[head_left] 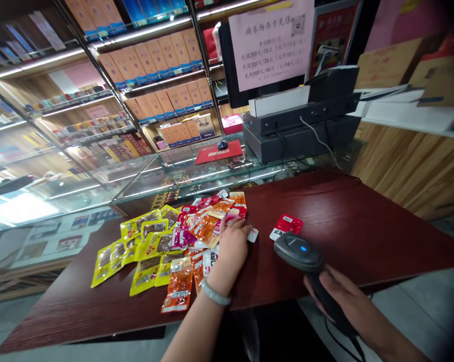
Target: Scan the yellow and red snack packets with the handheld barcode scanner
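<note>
My right hand [334, 289] is wrapped around the handle of a black barcode scanner [298, 251], which shows a small blue light on top. A red snack packet [289, 223] with a white end lies on the table just beyond the scanner head. My left hand [234, 241], with a pale bracelet at the wrist, rests with fingers apart on a pile of red, orange and purple snack packets [204, 223]. A white packet end shows beside its fingers. Left of it lie several yellow snack packets [147, 244], and an orange packet [177, 286] lies nearest the front edge.
The dark red table [344, 216] borders a glass display counter [136, 181]. On that counter are a red mouse pad [219, 152], a computer mouse [222, 145] and a dark cash drawer [302, 136] with cables. A monitor carries a pink sign [272, 45]. Boxes fill the lit shelves [151, 60].
</note>
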The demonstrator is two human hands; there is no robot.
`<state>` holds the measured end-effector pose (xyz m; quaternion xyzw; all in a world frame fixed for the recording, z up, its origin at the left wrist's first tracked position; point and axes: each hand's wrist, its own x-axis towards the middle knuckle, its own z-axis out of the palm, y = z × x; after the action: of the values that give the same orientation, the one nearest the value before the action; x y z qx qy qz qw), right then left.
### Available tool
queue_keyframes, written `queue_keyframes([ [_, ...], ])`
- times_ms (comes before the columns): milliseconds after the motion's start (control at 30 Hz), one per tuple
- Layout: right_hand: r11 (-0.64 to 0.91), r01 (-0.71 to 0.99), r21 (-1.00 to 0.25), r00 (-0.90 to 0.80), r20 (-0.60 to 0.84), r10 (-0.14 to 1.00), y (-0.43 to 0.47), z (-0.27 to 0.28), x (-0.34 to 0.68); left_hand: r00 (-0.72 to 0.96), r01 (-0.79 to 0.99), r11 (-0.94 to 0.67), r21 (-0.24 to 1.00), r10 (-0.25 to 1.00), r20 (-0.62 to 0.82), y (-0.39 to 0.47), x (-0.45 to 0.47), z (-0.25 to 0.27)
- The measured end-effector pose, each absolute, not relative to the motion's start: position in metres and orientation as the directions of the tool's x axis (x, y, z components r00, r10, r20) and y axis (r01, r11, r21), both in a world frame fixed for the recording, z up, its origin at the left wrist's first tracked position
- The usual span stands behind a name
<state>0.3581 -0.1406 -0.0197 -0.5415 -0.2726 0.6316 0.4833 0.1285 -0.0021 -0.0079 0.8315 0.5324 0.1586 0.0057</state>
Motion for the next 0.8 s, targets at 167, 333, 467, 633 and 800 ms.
queue_keyframes([
  [167,-0.414,-0.307,-0.857,0.029,-0.443,0.896,-0.14,-0.026,0.364,0.392,0.832,-0.491,0.258,0.85,0.352,-0.039,0.119,-0.011],
  [333,-0.372,-0.321,-0.871,-0.037,-0.381,0.924,-0.14,-0.02,0.363,0.3,0.8,-0.495,0.339,0.82,0.487,-0.054,0.113,-0.02],
  [467,-0.387,-0.377,-0.842,-0.067,-0.392,0.918,-0.139,-0.01,0.363,0.386,0.746,-0.589,0.311,0.763,0.519,-0.055,0.119,-0.017],
  [633,-0.399,-0.446,-0.801,-0.156,-0.369,0.916,-0.138,0.001,0.365,0.512,0.663,-0.701,0.263,0.681,0.524,-0.053,0.126,-0.015],
  [800,-0.388,-0.46,-0.799,-0.148,-0.361,0.921,-0.137,-0.003,0.366,0.522,0.609,-0.714,0.347,0.689,0.503,-0.049,0.134,-0.016],
])
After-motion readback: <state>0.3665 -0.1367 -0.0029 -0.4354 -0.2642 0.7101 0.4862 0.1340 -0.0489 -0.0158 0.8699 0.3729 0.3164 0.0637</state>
